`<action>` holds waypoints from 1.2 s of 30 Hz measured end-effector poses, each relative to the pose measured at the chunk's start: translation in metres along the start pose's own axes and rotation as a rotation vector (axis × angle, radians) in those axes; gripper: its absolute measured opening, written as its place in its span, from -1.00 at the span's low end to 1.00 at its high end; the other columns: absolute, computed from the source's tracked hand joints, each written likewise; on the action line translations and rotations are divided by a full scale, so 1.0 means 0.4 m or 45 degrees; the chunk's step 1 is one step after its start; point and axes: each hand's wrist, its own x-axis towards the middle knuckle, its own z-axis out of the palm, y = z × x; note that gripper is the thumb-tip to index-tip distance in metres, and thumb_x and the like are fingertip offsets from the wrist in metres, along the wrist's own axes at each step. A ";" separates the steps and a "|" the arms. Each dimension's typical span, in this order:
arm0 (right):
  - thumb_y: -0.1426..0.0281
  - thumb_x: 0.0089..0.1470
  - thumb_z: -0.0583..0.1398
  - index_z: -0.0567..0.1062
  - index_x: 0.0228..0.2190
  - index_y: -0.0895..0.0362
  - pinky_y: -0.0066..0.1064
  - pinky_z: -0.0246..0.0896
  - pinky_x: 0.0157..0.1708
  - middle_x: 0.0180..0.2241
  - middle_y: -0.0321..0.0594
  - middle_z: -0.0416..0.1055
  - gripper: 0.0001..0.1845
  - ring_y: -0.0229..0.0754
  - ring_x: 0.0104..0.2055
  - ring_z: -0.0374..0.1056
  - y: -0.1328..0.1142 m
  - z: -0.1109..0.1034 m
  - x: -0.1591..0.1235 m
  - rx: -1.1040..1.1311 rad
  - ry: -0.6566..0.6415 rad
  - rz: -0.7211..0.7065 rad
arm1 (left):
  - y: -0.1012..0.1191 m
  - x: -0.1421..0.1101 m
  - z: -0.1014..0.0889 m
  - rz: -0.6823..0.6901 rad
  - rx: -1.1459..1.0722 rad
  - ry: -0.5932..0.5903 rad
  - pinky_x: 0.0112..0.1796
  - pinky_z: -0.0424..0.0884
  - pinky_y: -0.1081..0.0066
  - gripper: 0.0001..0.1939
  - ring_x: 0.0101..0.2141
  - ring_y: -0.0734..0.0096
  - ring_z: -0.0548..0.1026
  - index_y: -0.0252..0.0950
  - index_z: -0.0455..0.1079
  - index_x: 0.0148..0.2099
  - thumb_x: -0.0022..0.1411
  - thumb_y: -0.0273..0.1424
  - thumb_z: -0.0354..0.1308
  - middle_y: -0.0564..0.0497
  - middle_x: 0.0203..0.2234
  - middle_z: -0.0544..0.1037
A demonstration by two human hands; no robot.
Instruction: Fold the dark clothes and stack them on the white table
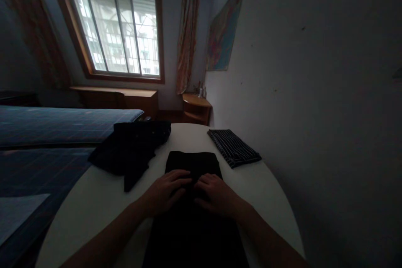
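A long black garment (pixel 193 234), perhaps trousers, lies flat on the round white table (pixel 270 201), running from the middle toward me. My left hand (pixel 168 190) rests on it with fingers stretched out. Beside it, my right hand (pixel 216 192) lies on the same cloth, its fingers extended and slightly bent. Neither hand visibly grips the fabric. At the table's far left a dark garment (pixel 132 146) is spread loosely, partly over the edge. Toward the far right sits a folded black-and-white striped cloth (pixel 234 146).
A bed with a blue checked mattress (pixel 69 127) stands close on the left. The white wall (pixel 314 104) runs along the right of the table. Behind are a wooden desk (pixel 143 100), a small corner shelf (pixel 197 100) and a window (pixel 117 29).
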 end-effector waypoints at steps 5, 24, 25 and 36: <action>0.05 0.06 0.26 0.22 0.27 -0.02 0.04 -0.20 0.31 0.35 -0.10 0.02 -0.20 0.11 0.39 -0.16 0.035 0.020 0.003 0.075 -0.024 0.070 | -0.043 -0.007 0.038 -0.098 0.150 -0.206 0.26 -0.02 -0.10 -0.39 0.37 0.01 -0.13 -0.09 -0.01 0.41 0.40 -0.14 -0.01 -0.08 0.41 -0.13; 0.26 0.08 0.28 0.43 0.06 0.02 -0.16 0.10 0.16 0.11 -0.16 0.38 -0.51 -0.04 0.16 0.24 0.043 0.002 -0.011 0.174 0.112 0.075 | 0.011 -0.002 0.001 -0.112 0.209 -0.003 0.14 0.27 0.04 -0.69 0.13 0.09 0.35 -0.16 0.43 0.07 0.30 -0.32 0.11 -0.09 0.09 0.44; 0.28 0.10 0.27 0.41 0.08 0.02 -0.15 0.08 0.17 0.14 -0.15 0.36 -0.50 -0.04 0.18 0.22 0.059 0.010 -0.006 0.151 0.156 0.111 | -0.011 0.003 0.010 -0.122 0.240 0.066 0.16 0.24 0.03 -0.67 0.16 0.08 0.31 -0.17 0.41 0.10 0.29 -0.35 0.11 -0.09 0.13 0.41; 0.29 0.15 0.22 0.60 -0.15 0.07 -0.15 0.14 0.14 0.03 -0.11 0.46 -0.75 -0.04 0.09 0.32 0.216 0.010 0.084 0.070 0.258 0.177 | -0.125 0.090 -0.007 -0.326 0.237 0.021 0.16 0.22 0.13 -0.76 0.16 0.06 0.32 -0.26 0.47 -0.09 0.24 -0.30 0.11 -0.16 0.14 0.39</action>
